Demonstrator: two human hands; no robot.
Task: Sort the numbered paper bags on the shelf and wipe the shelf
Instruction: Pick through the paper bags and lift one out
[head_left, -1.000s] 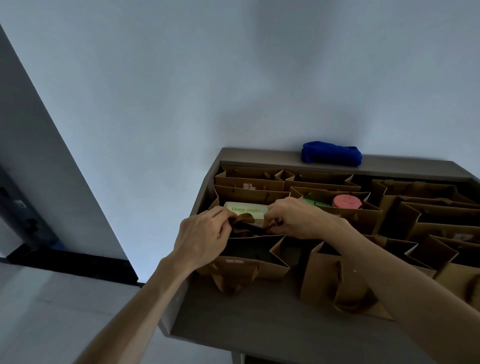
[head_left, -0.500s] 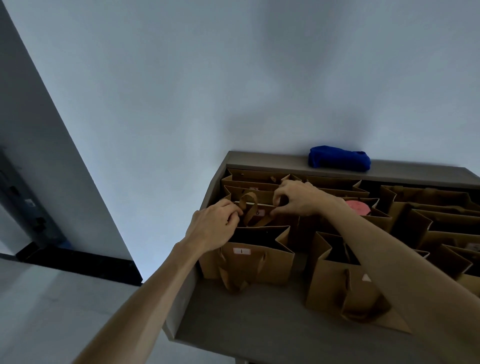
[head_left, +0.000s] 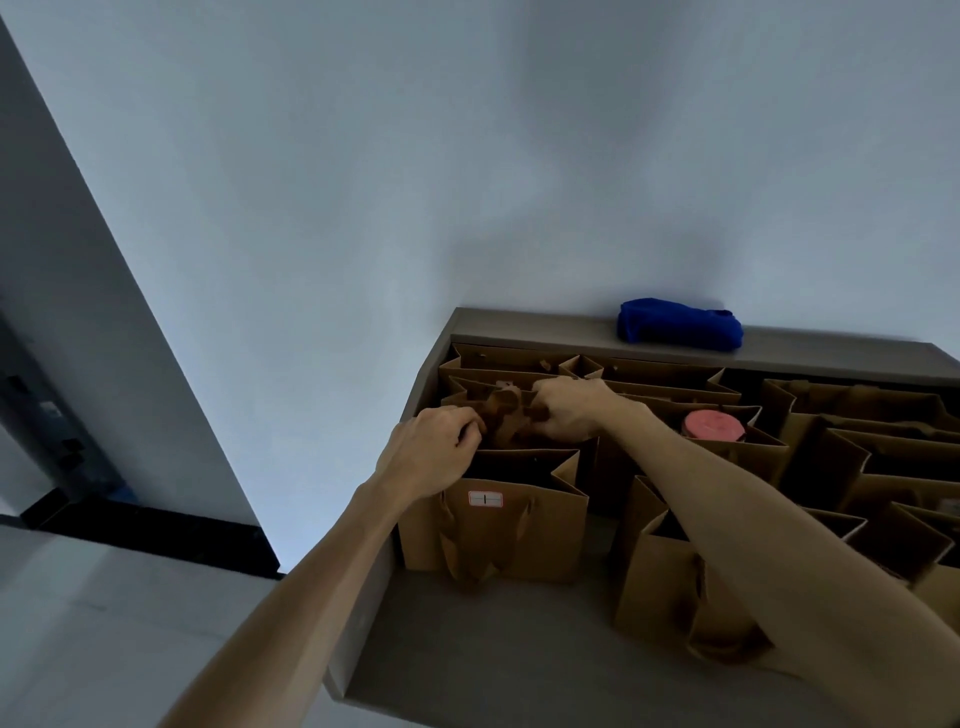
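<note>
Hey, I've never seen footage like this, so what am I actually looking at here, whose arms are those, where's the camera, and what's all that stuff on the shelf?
There is no machine here. The camera sits on a person's head and looks forward and down, so the two bare arms reaching in are the wearer's own. The left hand and the right hand both grip the handles of a brown paper bag in the second row. In front of it stands the bag labelled 1, with a white sticker. More open brown bags fill the grey shelf; one to the right holds a round pink-lidded container. A folded blue cloth lies on the back ledge against the wall, apart from the bags, probably meant for the wiping. The light is dim, so most labels cannot be read.
</note>
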